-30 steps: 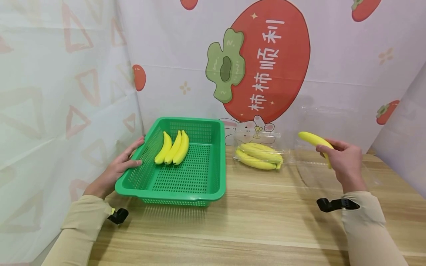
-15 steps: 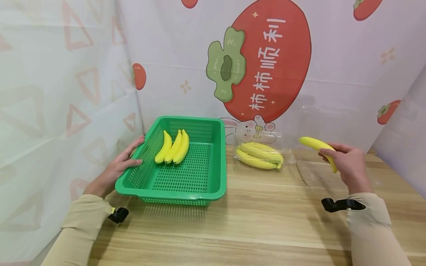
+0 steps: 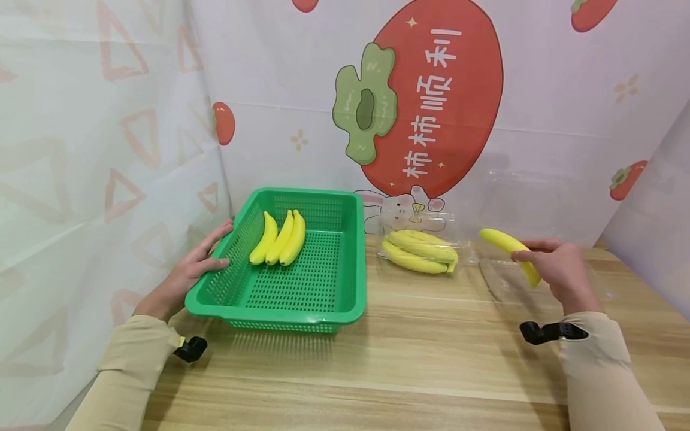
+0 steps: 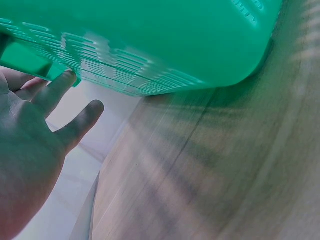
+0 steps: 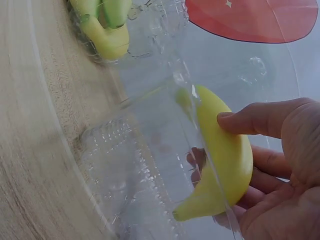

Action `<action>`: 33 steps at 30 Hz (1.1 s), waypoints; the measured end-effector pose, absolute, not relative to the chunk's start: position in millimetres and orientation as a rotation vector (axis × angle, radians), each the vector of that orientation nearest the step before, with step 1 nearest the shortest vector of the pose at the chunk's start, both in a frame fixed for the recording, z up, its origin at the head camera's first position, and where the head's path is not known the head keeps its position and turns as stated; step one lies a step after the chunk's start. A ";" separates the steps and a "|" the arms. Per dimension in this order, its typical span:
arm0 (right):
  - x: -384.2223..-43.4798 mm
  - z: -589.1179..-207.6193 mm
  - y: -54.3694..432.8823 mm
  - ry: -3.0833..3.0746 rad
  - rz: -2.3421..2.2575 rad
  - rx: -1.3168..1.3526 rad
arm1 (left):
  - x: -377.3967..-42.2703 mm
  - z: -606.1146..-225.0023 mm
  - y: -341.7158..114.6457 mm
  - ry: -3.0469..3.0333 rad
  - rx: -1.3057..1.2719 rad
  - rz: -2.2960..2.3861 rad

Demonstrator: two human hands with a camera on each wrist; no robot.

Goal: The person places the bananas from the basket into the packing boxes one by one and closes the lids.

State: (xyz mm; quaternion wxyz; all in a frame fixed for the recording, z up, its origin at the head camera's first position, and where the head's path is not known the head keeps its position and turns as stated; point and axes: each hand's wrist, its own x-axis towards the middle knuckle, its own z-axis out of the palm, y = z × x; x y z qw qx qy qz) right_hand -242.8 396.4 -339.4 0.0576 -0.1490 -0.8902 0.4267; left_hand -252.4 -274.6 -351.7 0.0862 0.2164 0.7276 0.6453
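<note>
My left hand (image 3: 196, 266) lies at the left rim of a green plastic basket (image 3: 354, 269), its thumb on the rim. In the left wrist view, its fingers reach fairly straight along the basket's outer side. Three yellow bananas (image 3: 279, 239) lie side by side in the basket's left part. On the right, my right hand (image 3: 560, 269) holds a single banana (image 3: 509, 242) between thumb and fingers. That banana hangs above an open clear plastic clamshell box (image 3: 498, 287); in the right wrist view, clear plastic crosses in front of it (image 5: 227, 160).
Between basket and open box, another clear plastic box (image 3: 385, 224) with several bananas (image 3: 420, 251) stands at the back of the wooden table (image 3: 420, 353). A printed cloth (image 3: 302, 78) hangs behind, and a pale cloth wall (image 3: 108, 197) stands close on the left.
My right hand has lowered slightly with its banana, moving a little right and then back left. My left hand and the basket stay in place.
</note>
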 end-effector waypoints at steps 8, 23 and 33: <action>-247.8 -344.6 398.9 -2.773 1.124 -0.375 | -253.0 -352.9 -275.5 2.181 0.656 1.910; -237.3 -327.3 402.6 -2.990 0.931 -0.344 | -254.3 -352.6 -275.8 2.193 0.658 1.902; -242.5 -335.3 399.9 -2.951 0.809 -0.267 | -253.8 -352.3 -275.6 2.216 0.646 1.887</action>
